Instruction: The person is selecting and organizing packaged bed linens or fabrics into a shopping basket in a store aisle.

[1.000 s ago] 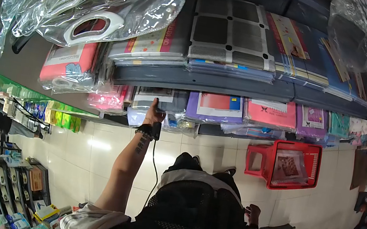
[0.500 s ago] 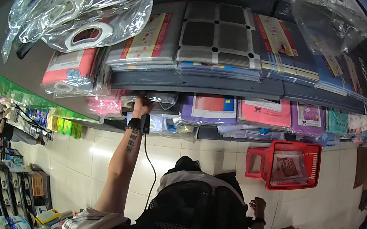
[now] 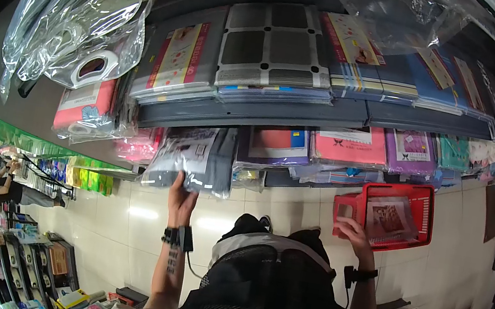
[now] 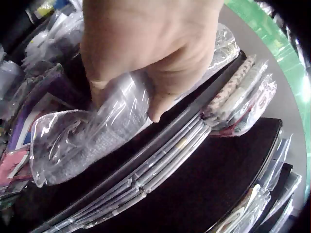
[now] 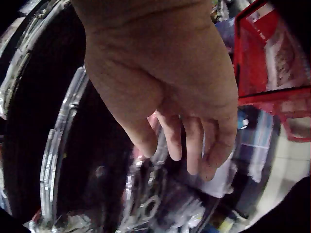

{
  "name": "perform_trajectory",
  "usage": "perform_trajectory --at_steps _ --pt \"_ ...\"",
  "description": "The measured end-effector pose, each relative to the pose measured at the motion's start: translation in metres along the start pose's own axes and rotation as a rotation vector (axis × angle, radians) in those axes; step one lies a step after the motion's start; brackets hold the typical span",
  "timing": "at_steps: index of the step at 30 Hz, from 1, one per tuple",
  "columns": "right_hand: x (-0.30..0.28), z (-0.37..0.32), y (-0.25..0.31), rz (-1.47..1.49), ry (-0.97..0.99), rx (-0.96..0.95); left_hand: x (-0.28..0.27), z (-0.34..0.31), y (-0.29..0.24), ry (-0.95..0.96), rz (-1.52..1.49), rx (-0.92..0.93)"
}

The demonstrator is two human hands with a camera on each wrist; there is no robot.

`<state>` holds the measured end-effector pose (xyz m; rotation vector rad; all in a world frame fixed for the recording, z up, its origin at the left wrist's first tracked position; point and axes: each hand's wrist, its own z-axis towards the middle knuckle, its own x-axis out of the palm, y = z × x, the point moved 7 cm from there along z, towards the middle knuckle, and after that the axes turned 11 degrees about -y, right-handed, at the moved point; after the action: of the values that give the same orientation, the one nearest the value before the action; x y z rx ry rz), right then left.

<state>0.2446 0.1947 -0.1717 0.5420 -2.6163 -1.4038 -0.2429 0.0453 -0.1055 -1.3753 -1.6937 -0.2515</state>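
Note:
My left hand (image 3: pixel 182 204) grips the near edge of a flat grey package (image 3: pixel 214 155) in clear plastic with a printed label, at the front of the lower shelf. In the left wrist view the thumb (image 4: pixel 159 108) is on one side of the crinkled clear wrapping (image 4: pixel 92 141) and the fingers are on the other, with grey cloth-like material inside. My right hand (image 3: pixel 357 233) hangs in the air by the red shopping basket (image 3: pixel 428 214), overlapping its left end in the head view. Its fingers (image 5: pixel 193 145) are loosely bent with nothing between them.
Several packaged folded cloths, such as a pink one (image 3: pixel 353 147) and a purple one (image 3: pixel 414 153), line the lower shelf. Above runs a shelf edge (image 3: pixel 254 113). Clear plastic bags (image 3: pixel 97 18) hang at upper left. A person (image 3: pixel 6 186) stands at far left.
My left hand went in under the upper shelf edge, then came back toward me drawing the grey package forward. My right hand rose from beside my body toward the basket. The view shifted slightly.

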Motion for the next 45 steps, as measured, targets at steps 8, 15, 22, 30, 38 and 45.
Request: perform_trajectory --at_steps 8,15,22,30,38,45 --pt "0.125 -0.027 0.105 0.093 0.676 -0.185 -0.004 -0.076 0.034 0.105 0.189 -0.031" --pt "0.122 -0.042 0.129 0.921 0.514 0.141 0.044 -0.083 0.128 0.206 0.508 -0.331" --pt "-0.009 -0.050 0.091 0.656 0.042 -0.147 0.057 -0.074 0.213 0.301 1.148 -0.653" --pt "-0.194 -0.105 0.040 0.645 -0.724 -0.345 0.016 -0.002 0.239 0.800 1.341 -0.200" --pt "-0.288 -0.130 -0.043 0.612 -0.876 -0.416 -0.166 0.065 0.178 0.344 1.730 -0.017" --pt "-0.322 -0.075 -0.132 0.454 -0.852 -0.442 -0.246 0.044 0.136 -0.069 1.970 -0.199"
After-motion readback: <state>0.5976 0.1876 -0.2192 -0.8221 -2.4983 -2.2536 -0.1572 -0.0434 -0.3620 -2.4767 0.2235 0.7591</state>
